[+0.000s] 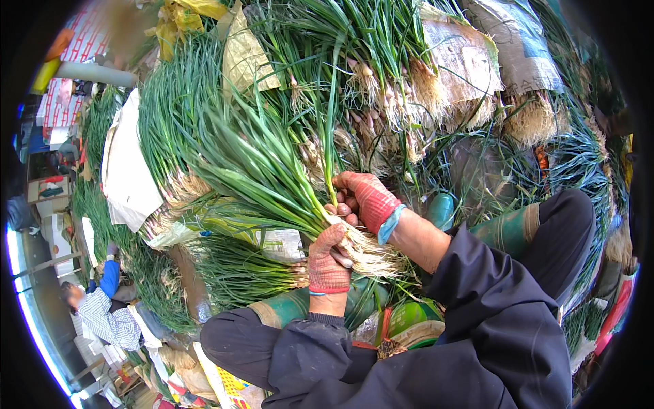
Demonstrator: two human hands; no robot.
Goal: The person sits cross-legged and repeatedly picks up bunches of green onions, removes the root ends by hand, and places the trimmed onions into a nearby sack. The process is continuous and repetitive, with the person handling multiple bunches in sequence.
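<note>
My left hand, in a red fingerless knit glove, grips a bunch of green garlic low on its stems. The leaves fan to the upper left, and pale stringy roots hang out to the right of the fist. Just above it, my right hand, gloved alike with a blue cuff, pinches a single garlic stalk near its lower end. That stalk stands apart from the bunch with its leaves pointing up. Its root end is hidden by my fingers. Beneath the bunch lies another garlic bundle.
Heaped garlic with pinkish bulbs lies ahead, partly under woven sacks. A white sheet covers more garlic at left. Green boots flank my lap. Farther left, a person in a checked garment is among more greens.
</note>
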